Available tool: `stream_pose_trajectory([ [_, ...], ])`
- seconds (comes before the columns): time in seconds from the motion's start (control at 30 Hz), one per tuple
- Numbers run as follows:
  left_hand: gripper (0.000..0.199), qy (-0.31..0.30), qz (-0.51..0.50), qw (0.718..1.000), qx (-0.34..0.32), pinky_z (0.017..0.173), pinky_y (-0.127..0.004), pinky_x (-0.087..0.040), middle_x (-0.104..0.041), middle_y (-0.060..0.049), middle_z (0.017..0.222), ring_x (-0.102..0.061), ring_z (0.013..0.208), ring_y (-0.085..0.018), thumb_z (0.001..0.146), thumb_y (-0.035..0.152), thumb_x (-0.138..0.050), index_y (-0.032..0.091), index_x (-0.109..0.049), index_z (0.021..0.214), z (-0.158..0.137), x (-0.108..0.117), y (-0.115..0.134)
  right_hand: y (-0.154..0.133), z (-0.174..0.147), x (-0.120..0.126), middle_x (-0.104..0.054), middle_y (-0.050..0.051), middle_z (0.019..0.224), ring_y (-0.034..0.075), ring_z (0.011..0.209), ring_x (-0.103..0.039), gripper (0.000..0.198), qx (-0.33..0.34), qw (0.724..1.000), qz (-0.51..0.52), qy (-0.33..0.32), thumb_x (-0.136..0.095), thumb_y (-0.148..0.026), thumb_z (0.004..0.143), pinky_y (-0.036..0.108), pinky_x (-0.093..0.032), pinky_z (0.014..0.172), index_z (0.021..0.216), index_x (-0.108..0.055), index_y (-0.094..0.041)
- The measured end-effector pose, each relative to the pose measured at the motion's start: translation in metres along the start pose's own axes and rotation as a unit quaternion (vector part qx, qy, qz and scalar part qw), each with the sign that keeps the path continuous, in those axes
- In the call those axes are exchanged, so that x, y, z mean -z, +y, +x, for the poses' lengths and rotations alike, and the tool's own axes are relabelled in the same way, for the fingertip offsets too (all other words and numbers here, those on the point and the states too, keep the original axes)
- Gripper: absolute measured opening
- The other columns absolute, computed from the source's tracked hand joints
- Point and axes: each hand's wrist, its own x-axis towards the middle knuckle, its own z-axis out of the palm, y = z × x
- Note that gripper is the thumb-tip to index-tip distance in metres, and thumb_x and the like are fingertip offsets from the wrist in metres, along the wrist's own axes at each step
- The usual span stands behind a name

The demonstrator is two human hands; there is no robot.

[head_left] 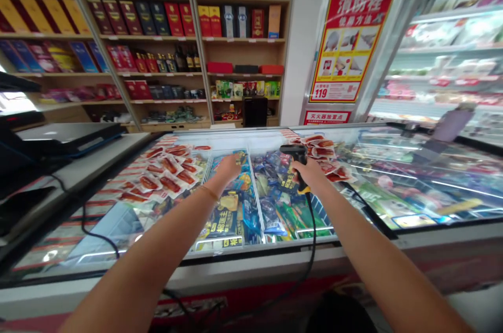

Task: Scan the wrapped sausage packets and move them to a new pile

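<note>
My right hand is wrapped round the grip of a black and yellow barcode scanner, whose cable hangs down over the freezer's front edge. My left hand is stretched out above the chest freezer, its fingers curled; whatever they hold, if anything, is hidden. Left of it, vacuum-packed reddish sausages lie in a loose pile on the freezer's glass top. A second group of sausage packs lies to the right, just beyond my right hand. Bagged frozen food shows beneath both hands in white wire baskets.
At the left stands a counter with a dark flat device and a black cable. Shelves of boxed goods line the back wall. A red poster hangs beside a lit display fridge.
</note>
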Motion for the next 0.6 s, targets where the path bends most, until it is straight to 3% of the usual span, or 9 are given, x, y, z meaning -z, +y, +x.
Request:
stream_pose_trajectory([
  [0.1, 0.044, 0.007, 0.158, 0.987, 0.004, 0.102, -0.049, -0.041, -0.067, -0.020, 0.121, -0.058, 0.120, -0.039, 0.064, 0.011, -0.067, 0.018, -0.070, 0.107, -0.003, 0.052, -0.025, -0.009, -0.003, -0.039, -0.056, -0.006, 0.055, 0.011, 0.036, -0.054, 0.014, -0.001, 1.000, 0.006, -0.026, -0.064, -0.020, 0.074, 0.021, -0.040, 0.035, 0.081, -0.052, -0.019],
  [0.2, 0.052, 0.035, 0.328, 0.944, 0.011, 0.100, -0.052, -0.041, -0.060, -0.023, 0.129, -0.055, 0.122, -0.040, 0.072, 0.016, -0.061, 0.016, -0.061, 0.124, -0.001, 0.100, -0.047, -0.007, -0.006, -0.070, -0.056, -0.006, 0.055, 0.012, 0.036, -0.055, 0.015, 0.010, 0.998, 0.017, -0.061, -0.064, -0.022, 0.073, 0.021, -0.040, 0.035, 0.082, -0.053, -0.019],
  [0.33, 0.055, 0.122, 0.365, 0.920, 0.075, 0.099, -0.056, -0.041, -0.055, -0.027, 0.134, -0.051, 0.125, -0.042, 0.078, 0.030, -0.060, 0.011, -0.054, 0.130, 0.008, 0.148, -0.079, 0.011, -0.008, -0.091, -0.057, -0.006, 0.056, 0.011, 0.036, -0.054, 0.020, 0.030, 0.995, 0.042, -0.083, -0.066, -0.027, 0.072, 0.021, -0.041, 0.036, 0.085, -0.054, -0.018],
  [0.4, 0.061, 0.138, 0.364, 0.914, 0.113, 0.097, -0.055, -0.043, -0.057, -0.029, 0.132, -0.053, 0.124, -0.043, 0.077, 0.042, -0.063, 0.009, -0.054, 0.128, 0.013, 0.164, -0.094, 0.021, -0.010, -0.092, -0.057, -0.006, 0.056, 0.011, 0.036, -0.055, 0.021, 0.022, 0.995, 0.040, -0.092, -0.067, -0.028, 0.071, 0.021, -0.041, 0.036, 0.084, -0.053, -0.019],
  [0.5, 0.064, 0.103, 0.358, 0.916, 0.147, 0.090, -0.050, -0.048, -0.067, -0.028, 0.113, -0.061, 0.113, -0.043, 0.070, 0.058, -0.069, 0.010, -0.062, 0.112, 0.020, 0.178, -0.110, 0.029, -0.011, -0.088, -0.058, -0.006, 0.056, 0.011, 0.036, -0.054, 0.022, -0.003, 0.994, 0.049, -0.100, -0.067, -0.029, 0.070, 0.022, -0.042, 0.036, 0.084, -0.053, -0.019],
  [0.6, 0.060, 0.099, 0.342, 0.924, 0.138, 0.088, -0.049, -0.049, -0.071, -0.023, 0.102, -0.064, 0.106, -0.042, 0.063, 0.056, -0.077, 0.014, -0.065, 0.105, 0.025, 0.180, -0.118, 0.030, -0.012, -0.083, -0.059, -0.005, 0.057, 0.012, 0.036, -0.055, 0.023, -0.002, 0.995, 0.049, -0.090, -0.067, -0.029, 0.069, 0.022, -0.042, 0.036, 0.084, -0.053, -0.019],
])
